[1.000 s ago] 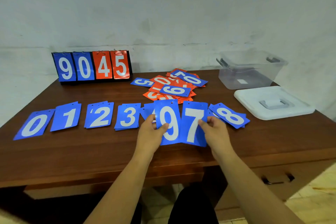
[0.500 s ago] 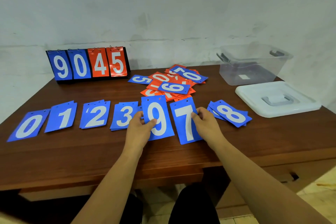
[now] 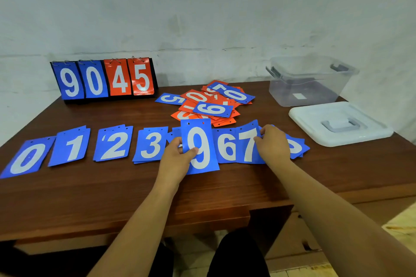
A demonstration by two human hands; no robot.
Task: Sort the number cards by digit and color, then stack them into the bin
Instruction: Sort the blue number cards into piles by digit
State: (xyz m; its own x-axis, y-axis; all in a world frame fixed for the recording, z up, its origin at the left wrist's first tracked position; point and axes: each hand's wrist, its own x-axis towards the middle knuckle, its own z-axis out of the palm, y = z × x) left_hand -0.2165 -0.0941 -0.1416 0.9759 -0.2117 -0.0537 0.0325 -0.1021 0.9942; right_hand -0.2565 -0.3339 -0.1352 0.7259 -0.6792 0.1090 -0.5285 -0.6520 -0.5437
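Note:
Blue number cards lie in a row along the table: 0 (image 3: 26,159), 1 (image 3: 72,145), 2 (image 3: 113,143), 3 (image 3: 151,144), then 6 (image 3: 226,145) and an 8 pile (image 3: 297,147) partly hidden by my right hand. My left hand (image 3: 176,159) is shut on a blue 9 card (image 3: 199,146), thumb on its face. My right hand (image 3: 273,143) pinches the right edge of a blue 7 card (image 3: 248,141), which overlaps the 6. A mixed heap of orange and blue cards (image 3: 209,103) lies behind. The clear bin (image 3: 310,80) stands at the back right, with no cards inside.
A flip scoreboard (image 3: 104,80) reading 9 0 4 5 stands at the back left against the wall. The bin's white lid (image 3: 340,122) lies flat in front of the bin. The wooden table (image 3: 135,191) has a drawer at its right front.
My right hand slid the 7 card to the right toward the 8 pile, uncovering a blue 6 beneath. My left hand kept the 9 card, now upright between the 3 and the 6.

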